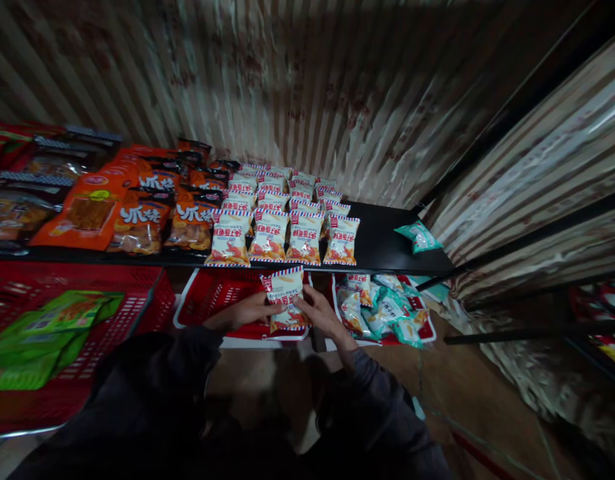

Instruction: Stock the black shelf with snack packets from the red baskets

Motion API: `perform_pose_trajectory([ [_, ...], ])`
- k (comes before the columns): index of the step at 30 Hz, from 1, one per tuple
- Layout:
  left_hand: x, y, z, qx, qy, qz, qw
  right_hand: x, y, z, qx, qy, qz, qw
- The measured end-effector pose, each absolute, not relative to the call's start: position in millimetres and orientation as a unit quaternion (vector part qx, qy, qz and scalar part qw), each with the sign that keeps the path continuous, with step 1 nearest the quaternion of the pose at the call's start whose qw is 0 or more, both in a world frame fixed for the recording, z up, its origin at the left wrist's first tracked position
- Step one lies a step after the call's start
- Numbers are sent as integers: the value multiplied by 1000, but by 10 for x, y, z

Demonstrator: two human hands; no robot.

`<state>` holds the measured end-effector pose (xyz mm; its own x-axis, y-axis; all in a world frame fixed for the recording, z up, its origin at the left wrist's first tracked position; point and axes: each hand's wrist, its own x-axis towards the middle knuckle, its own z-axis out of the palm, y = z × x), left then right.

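Between my two hands is a white snack bag (284, 313) with red lettering and an orange picture near its base. My left hand (254, 311) grips its left edge, the thumb lying across the front. From the other side my right hand (320, 312) closes on it, thumb on the front too. The bag is upright just in front of the black shelf (382, 230). On that shelf, rows of matching white snack bags (270, 235) stand side by side. A red basket (227, 293) with a white rim lies behind and below my hands.
Orange snack bags (94, 207) fill the shelf's left. A teal bag (420, 237) lies at its right end. Teal and white bags (387, 310) sit in another red basket (431, 333). At left, a large red basket (152, 293) holds green packets (52, 333). A black post (487, 127) rises at right.
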<state>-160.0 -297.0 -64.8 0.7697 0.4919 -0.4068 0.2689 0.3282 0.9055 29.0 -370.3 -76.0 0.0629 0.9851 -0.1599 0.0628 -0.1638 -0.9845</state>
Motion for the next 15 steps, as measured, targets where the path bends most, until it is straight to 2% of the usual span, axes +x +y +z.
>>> perform_pose_trajectory([
  [5, -1496, -2940, -553, 549, 341, 85, 758, 406, -3673, -807, -536, -468, 519, 473],
  [15, -1410, -2961, -602, 584, 332, 56, 738, 537, -3798, -808, -511, -464, 563, 455],
])
